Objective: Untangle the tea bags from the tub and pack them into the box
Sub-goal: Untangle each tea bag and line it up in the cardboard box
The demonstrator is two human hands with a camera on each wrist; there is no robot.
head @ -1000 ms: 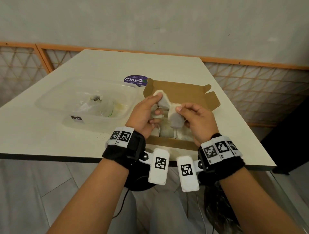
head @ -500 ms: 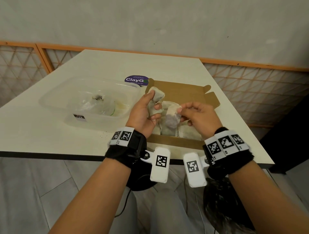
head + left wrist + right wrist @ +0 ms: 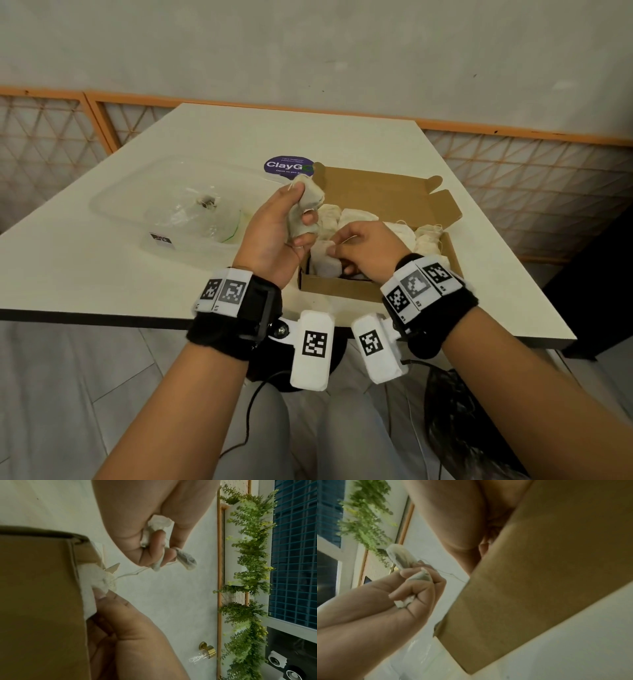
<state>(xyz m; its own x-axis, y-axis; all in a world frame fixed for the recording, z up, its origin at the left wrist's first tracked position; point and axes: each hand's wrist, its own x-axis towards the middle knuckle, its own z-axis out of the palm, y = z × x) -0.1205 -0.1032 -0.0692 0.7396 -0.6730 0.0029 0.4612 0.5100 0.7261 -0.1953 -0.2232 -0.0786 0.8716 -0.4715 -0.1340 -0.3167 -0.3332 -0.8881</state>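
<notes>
My left hand [image 3: 300, 221] grips a crumpled tea bag [image 3: 308, 200] above the left edge of the open cardboard box [image 3: 337, 288]. My right hand [image 3: 335, 247] pinches a second tea bag [image 3: 325, 262] and holds it low inside the box's front left corner. In the left wrist view a thin string [image 3: 130, 573] runs between the left hand's tea bag [image 3: 187, 561] and the right hand's tea bag [image 3: 93, 577]. Several tea bags [image 3: 356, 217] lie packed in the box. The clear plastic tub [image 3: 116, 202] stands left of the box with crumpled plastic in it.
The box's lid [image 3: 376, 192] stands open toward the far side. A purple round sticker [image 3: 286, 166] lies on the white table [image 3: 85, 274] behind the box. The table's front edge runs just under my wrists. A wall with an orange rail is behind.
My right hand has gone down with its tea bag from mid-air into the box's front corner. My left hand has kept its bag up and drawn away, so the two bags have parted.
</notes>
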